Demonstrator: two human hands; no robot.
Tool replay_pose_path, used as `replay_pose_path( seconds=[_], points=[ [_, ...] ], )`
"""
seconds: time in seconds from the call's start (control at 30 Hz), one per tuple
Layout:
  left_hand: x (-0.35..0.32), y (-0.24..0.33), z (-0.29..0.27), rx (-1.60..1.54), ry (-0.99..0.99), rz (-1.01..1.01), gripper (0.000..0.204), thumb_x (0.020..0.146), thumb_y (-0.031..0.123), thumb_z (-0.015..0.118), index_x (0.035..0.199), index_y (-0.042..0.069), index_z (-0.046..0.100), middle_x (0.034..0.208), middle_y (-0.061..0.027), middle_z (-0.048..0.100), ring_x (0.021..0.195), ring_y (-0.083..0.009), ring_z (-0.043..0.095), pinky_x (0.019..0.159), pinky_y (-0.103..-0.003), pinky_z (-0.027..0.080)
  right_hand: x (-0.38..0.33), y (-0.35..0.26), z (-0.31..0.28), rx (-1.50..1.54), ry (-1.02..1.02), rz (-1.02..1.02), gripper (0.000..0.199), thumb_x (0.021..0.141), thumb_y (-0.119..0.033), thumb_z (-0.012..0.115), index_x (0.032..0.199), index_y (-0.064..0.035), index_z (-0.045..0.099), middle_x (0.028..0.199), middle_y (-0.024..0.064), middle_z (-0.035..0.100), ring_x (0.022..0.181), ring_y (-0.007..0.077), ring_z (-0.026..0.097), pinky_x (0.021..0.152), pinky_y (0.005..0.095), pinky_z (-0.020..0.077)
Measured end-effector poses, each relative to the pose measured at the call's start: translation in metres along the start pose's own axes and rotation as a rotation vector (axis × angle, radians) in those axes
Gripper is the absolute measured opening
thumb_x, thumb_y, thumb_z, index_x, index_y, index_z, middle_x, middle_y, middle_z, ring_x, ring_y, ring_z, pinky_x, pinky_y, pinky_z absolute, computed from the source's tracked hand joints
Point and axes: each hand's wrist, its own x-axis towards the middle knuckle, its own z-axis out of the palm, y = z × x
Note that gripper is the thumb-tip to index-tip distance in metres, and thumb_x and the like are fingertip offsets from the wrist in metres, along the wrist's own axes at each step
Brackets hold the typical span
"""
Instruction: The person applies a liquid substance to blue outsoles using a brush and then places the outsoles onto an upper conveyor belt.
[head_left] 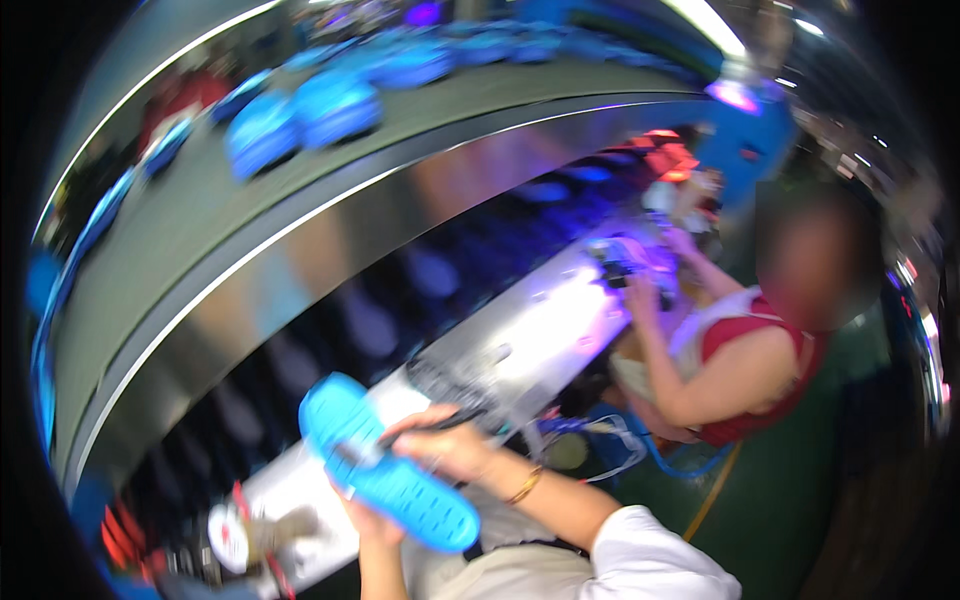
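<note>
**Two hands on a blue shoe sole at a lit workbench**

Here, the person's right hand (445, 450) is curled closed around a thin dark tool (425, 428), whose tip rests on a bright blue shoe sole (385, 465). The left hand (372, 520) comes up from below and grips the sole's underside, fingers mostly hidden behind it. The sole is held tilted above the near end of a long white workbench (520, 340), low and centre in the blurred view. A gold bracelet (524, 485) circles the right wrist. Farther along the bench, a co-worker in a red and white top (745, 365) reaches both hands onto the bench. Beyond them, a curved grey conveyor (180, 230) carries more blue soles (300, 115).
</note>
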Motion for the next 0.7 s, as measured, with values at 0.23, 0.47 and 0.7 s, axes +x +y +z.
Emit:
replay_pose_path(
  seconds=[0.23, 0.47, 0.7],
  points=[
    [-0.003, 0.019, 0.018, 0.073, -0.244, -0.176, 0.107, 0.068, 0.084, 0.01, 0.13, 0.0, 0.036, 0.11, -0.0239, 0.054, 0.1, -0.0366, 0.054, 0.089, -0.049, 0.042, 0.009, -0.025, 0.004, 0.341, 0.156, -0.01, 0.021, 0.079, 0.0, 0.056, 0.099, 0.007, 0.058, 0.093, 0.0178, 0.063, 0.079, 0.0228, 0.063, 0.075, 0.0323, 0.0526],
    [-0.005, 0.017, 0.013, 0.14, -0.056, 0.044, 0.09, 0.077, 0.076, 0.01, 0.135, 0.01, 0.031, 0.128, -0.0158, 0.044, 0.115, -0.0301, 0.045, 0.097, -0.044, 0.036, 0.032, -0.04, 0.057, -0.335, 0.099, -0.152, 0.016, 0.079, -0.002, 0.061, 0.094, 0.0027, 0.063, 0.085, 0.0097, 0.065, 0.074, 0.012, 0.061, 0.066, 0.0235, 0.0482],
    [-0.011, 0.066, -0.005, 0.221, -0.051, 0.083, 0.094, 0.076, 0.076, 0.007, 0.124, 0.004, 0.043, 0.103, -0.0196, 0.056, 0.097, -0.0314, 0.055, 0.087, -0.046, 0.043, -0.035, -0.046, 0.058, -0.707, -0.345, -0.259, 0.019, 0.07, -0.006, 0.068, 0.087, 0.0022, 0.065, 0.082, 0.0148, 0.066, 0.075, 0.0201, 0.066, 0.07, 0.0288, 0.0506]
  ],
)
